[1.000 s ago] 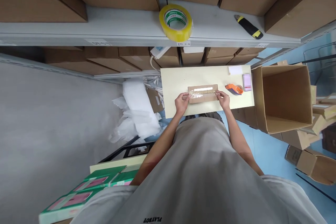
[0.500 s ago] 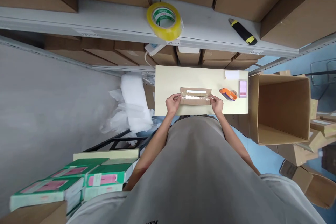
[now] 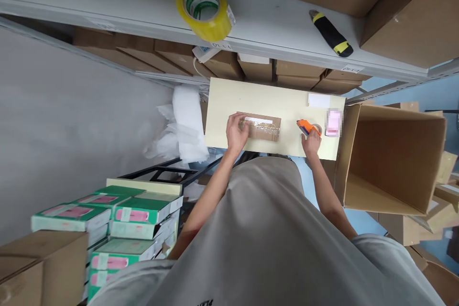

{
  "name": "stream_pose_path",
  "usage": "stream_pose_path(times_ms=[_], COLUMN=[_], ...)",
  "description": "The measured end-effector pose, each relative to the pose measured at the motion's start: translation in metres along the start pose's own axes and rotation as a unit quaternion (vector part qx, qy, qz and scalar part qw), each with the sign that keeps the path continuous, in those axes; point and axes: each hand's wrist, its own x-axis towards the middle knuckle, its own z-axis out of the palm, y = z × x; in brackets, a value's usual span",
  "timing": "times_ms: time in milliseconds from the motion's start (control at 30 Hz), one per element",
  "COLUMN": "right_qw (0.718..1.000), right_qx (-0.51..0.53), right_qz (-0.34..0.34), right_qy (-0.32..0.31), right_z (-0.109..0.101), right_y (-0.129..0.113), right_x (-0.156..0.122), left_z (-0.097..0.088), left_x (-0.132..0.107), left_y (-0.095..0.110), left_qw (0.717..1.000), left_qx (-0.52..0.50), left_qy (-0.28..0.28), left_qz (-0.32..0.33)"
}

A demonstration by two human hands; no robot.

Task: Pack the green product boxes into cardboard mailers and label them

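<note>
- Compared with the earlier frame, the right hand (image 3: 311,143) is off the flat brown cardboard parcel (image 3: 264,129) and at the orange plastic tape dispenser (image 3: 304,126).
- From my end, its fingers seem to meet the dispenser's near side; I cannot tell whether they are closed around it.
- Over the parcel's left end lies the left hand (image 3: 237,134); how firmly it grips, I cannot tell.
- Flat on the cream rectangular tabletop (image 3: 229,97), the parcel has its right end unheld; I judge it could swivel if pulled there.
- Just right of the dispenser lies a blurred pink rectangular thing (image 3: 333,122); a wide sweep could knock it off.
- Farther out, a yellow tape roll (image 3: 213,32) sits at the grey metal shelf (image 3: 265,15) front; a bump could tip it.
</note>
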Motion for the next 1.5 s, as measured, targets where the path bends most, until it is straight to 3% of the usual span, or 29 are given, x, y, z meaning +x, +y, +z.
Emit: stream_pose_path(times_ms=[133,233,367,433,533,633,833,1067,1200,1333,1500], right_qw=[0.999,0.996,0.985,0.96,0.93,0.916,0.911,0.907,0.921,0.929,0.924], right_qx=[-0.015,0.009,0.103,0.204,0.292,0.33,0.343,0.334,0.286,0.219,0.172], right_qz=[0.005,0.012,-0.077,-0.14,-0.177,-0.183,-0.173,-0.149,-0.186,-0.246,-0.307], right_qy=[-0.048,-0.083,-0.116,-0.133,-0.139,-0.134,-0.152,-0.21,-0.186,-0.167,-0.152], right_z=[0.0,-0.013,-0.038,-0.049,-0.058,-0.058,-0.042,-0.029,-0.031,-0.039,-0.045], right_y=[-0.013,-0.035,-0.085,-0.116,-0.16,-0.191,-0.231,-0.255,-0.256,-0.255,-0.255], right_x=[0.006,0.0,-0.027,-0.043,-0.065,-0.078,-0.091,-0.096,-0.105,-0.108,-0.109], left_z=[0.009,0.01,0.001,-0.008,-0.023,-0.039,-0.06,-0.095,-0.121,-0.139,-0.15], left_x=[-0.001,-0.002,-0.004,-0.007,-0.008,-0.007,-0.004,0.001,0.024,0.053,0.071], left_y=[0.017,0.025,0.048,0.062,0.076,0.076,0.054,0.03,0.019,0.021,0.032], left_qw=[0.999,0.997,0.975,0.961,0.95,0.959,0.968,0.965,0.958,0.936,0.926], left_qx=[-0.017,-0.052,-0.167,-0.214,-0.234,-0.216,-0.189,-0.156,-0.228,-0.322,-0.324], left_qy=[-0.029,-0.06,-0.13,-0.159,-0.201,-0.183,-0.148,-0.187,-0.169,-0.145,-0.189], left_qz=[-0.001,-0.024,-0.065,-0.069,-0.054,-0.02,0.075,0.093,0.051,0.014,0.037])
